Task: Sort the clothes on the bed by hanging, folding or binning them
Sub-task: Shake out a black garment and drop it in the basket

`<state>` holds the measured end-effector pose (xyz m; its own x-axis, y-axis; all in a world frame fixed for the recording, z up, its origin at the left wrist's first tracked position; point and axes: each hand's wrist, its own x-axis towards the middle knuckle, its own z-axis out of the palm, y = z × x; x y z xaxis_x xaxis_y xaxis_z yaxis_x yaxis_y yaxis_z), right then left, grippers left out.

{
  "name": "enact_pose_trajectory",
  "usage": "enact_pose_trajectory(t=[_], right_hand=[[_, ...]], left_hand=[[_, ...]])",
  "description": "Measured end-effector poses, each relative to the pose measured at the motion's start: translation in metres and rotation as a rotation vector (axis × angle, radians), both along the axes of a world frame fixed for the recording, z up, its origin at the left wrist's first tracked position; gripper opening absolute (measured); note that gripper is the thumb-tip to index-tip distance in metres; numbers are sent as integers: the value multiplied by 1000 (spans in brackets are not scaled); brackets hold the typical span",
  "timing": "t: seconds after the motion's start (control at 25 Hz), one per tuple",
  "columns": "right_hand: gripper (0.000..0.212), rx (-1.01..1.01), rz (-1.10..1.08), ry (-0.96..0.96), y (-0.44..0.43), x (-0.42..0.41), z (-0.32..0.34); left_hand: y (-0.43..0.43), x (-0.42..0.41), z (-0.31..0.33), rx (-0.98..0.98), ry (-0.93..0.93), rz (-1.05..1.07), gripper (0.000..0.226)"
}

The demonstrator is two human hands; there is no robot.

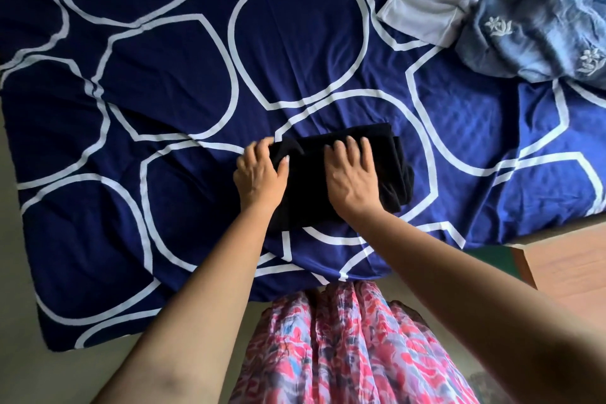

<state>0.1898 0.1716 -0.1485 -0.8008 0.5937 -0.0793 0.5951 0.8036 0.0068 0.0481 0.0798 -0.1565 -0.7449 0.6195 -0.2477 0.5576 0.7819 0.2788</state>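
A black garment, folded into a small bundle, lies on the bed near its front edge. My left hand grips the bundle's left end, fingers curled over the top and thumb on the near side. My right hand lies flat on top of the bundle with its fingers spread. A white garment and a crumpled blue embroidered garment lie in a heap at the far right of the bed.
The bed wears a navy cover with large white ring shapes. A wooden piece of furniture stands at the right, just below the bed's edge. Pale floor shows at the lower left.
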Motion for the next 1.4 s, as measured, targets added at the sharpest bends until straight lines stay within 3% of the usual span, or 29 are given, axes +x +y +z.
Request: enact_pose_trajectory(t=[0.12,0.24,0.4,0.64,0.84,1.08,1.4], right_hand=[[52,-47,227,118,-1,-25,-5],[87,-269,142,-78,18,-27,-12],[115,-204,113,-215,37,-26,-6],[86,-421,104,-337,55,-35,16],[71,-544,108,-376,46,-17,52],[60,-236,177,-293,71,-15,165],[49,524,410,-96,98,-50,375]], left_hand=[[7,2,-5,7,87,-146,59],[5,-6,-16,-34,11,-177,50],[3,-14,-18,-3,99,-238,48],[12,-19,0,-213,86,-356,40],[3,-22,38,-391,-185,-354,42],[-2,-64,136,-183,-88,-342,37],[14,-118,349,-16,174,-535,54]])
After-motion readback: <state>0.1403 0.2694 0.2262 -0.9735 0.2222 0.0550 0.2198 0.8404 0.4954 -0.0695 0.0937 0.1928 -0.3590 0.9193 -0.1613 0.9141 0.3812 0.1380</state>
